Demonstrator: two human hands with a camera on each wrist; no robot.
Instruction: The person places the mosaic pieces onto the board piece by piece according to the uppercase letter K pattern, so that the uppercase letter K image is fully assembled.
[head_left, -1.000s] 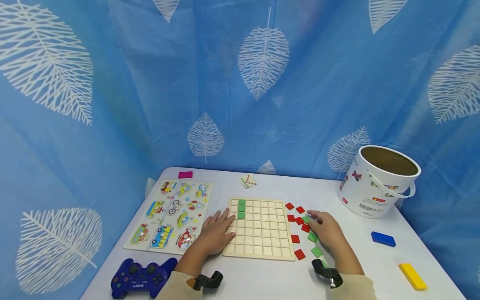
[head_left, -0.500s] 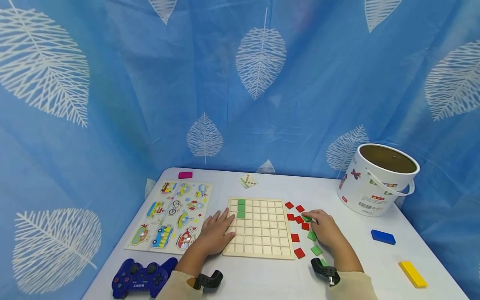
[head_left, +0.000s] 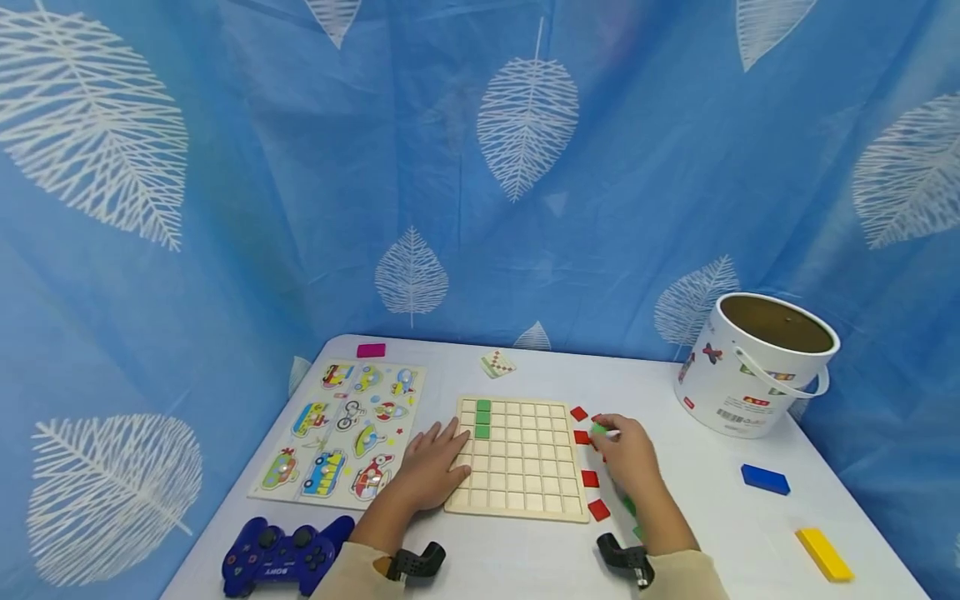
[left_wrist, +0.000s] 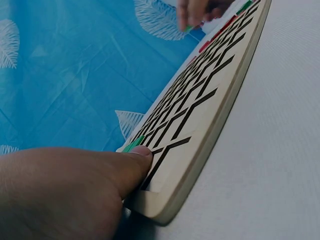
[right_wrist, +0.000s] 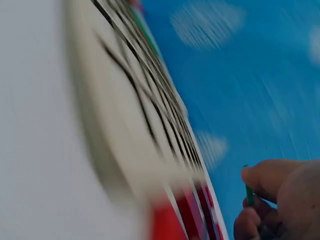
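Two green tiles (head_left: 483,418) sit in the grid board (head_left: 517,454), second column. My left hand (head_left: 433,468) lies flat, fingers spread over the board's left edge, pinning it to the tabletop (head_left: 720,533). My right hand (head_left: 628,463) pinches a green tile (head_left: 597,428) just off the right edge, above scattered red tiles (head_left: 590,478). Most cells are open; right of them, bare tabletop runs to the bucket (head_left: 757,365).

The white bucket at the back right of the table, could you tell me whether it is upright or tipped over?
Upright. The white bucket stands on its base on the table, with its brown top facing up.
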